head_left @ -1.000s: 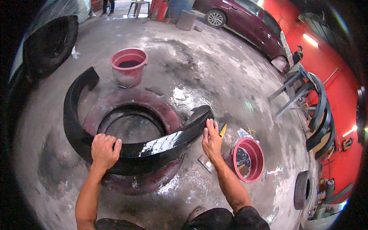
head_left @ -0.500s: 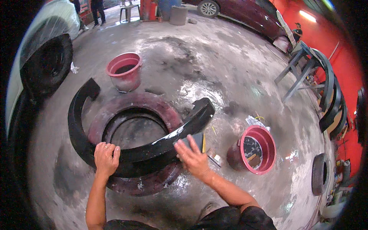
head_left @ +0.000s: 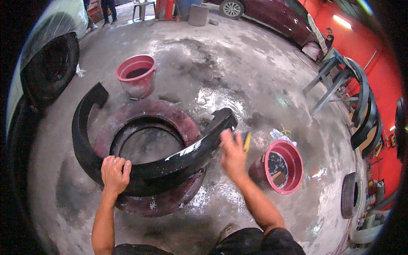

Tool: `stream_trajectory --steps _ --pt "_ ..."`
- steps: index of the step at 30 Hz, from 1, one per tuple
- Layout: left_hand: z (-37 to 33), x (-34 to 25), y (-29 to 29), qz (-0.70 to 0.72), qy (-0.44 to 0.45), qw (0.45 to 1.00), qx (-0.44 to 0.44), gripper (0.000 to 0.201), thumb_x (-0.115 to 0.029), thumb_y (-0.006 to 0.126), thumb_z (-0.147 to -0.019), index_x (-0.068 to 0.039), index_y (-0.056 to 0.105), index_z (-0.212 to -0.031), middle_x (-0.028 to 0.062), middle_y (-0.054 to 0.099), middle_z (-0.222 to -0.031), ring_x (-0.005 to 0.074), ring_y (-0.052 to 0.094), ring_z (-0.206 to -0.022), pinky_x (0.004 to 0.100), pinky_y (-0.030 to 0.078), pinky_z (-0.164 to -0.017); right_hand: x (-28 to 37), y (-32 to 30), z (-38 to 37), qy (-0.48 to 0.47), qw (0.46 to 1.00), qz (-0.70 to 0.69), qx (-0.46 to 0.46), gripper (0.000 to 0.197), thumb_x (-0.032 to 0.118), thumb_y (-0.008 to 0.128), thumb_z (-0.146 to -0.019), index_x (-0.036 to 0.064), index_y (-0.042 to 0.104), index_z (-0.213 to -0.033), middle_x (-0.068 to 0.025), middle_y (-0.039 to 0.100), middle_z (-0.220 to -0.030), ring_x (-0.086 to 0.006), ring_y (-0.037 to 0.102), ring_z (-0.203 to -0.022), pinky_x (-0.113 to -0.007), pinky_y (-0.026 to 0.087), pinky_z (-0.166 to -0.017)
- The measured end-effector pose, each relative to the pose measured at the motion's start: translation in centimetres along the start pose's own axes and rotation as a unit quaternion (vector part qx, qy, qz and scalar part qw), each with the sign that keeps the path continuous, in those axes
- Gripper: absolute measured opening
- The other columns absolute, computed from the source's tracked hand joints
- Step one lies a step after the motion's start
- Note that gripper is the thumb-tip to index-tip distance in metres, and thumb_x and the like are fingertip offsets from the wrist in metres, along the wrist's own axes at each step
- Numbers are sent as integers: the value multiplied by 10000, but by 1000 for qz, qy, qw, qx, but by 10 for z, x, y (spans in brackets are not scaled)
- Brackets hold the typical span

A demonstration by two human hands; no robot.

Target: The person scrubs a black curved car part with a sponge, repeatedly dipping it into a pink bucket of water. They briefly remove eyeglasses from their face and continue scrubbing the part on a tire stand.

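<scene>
A curved black fender flare [head_left: 146,175] lies across a reddish-stained tyre [head_left: 170,111] flat on the floor. Suds or white residue streak its upper edge right of centre. My left hand [head_left: 115,175] is closed over the flare's near edge, left of the middle. Blurred by motion, my right hand [head_left: 233,157] is at the flare's right end, holding a dark sheet with a yellow edge [head_left: 246,142], which looks like sandpaper. The fingers partly hide that sheet, and I cannot tell whether it touches the flare.
A red bucket [head_left: 266,163] with sudsy liquid stands right of my right hand; another red bucket [head_left: 146,87] stands beyond the tyre. Grey stands [head_left: 329,87] with curved parts and a loose tyre [head_left: 350,195] are at right. Wet patches shine on the concrete floor [head_left: 255,80].
My right hand has slid rightward and away from me along the flare, carrying the dark sheet with it. My left hand keeps its place on the flare.
</scene>
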State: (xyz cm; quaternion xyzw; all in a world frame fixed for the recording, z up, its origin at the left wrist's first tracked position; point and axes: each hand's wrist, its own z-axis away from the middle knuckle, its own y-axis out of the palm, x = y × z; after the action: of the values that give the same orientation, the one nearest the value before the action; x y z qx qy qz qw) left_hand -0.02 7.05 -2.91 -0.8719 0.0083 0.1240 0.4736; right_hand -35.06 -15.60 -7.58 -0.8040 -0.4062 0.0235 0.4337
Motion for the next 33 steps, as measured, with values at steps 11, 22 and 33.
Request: stream_trajectory --steps 11,22,33 --pt "1 3 -1 15 -7 1000 -3 258 -201 656 -923 -26 616 -737 135 606 -745 358 573 -771 465 441 -806 22 -8 12 -50 998 29 21 564 -19 669 -834 132 640 -1377 -115 668 -1377 -441 542 -1352 -577 386 -1150" --pt "-2 0 3 0 1 1000 -14 240 -200 653 -920 -28 634 -754 141 620 -758 369 587 -798 476 451 -841 -10 -4 -12 40 999 17 -12 530 -51 615 -855 117 653 -1356 -150 691 -1321 -488 606 -1230 -521 435 -1127" --pt "-3 0 3 8 -3 1000 4 248 -187 648 -920 -22 602 -741 149 592 -745 378 563 -781 478 438 -816 -19 8 -17 43 998 41 6 607 12 676 -810 106 607 -1406 -99 671 -1385 -460 529 -1352 -564 409 -1142"
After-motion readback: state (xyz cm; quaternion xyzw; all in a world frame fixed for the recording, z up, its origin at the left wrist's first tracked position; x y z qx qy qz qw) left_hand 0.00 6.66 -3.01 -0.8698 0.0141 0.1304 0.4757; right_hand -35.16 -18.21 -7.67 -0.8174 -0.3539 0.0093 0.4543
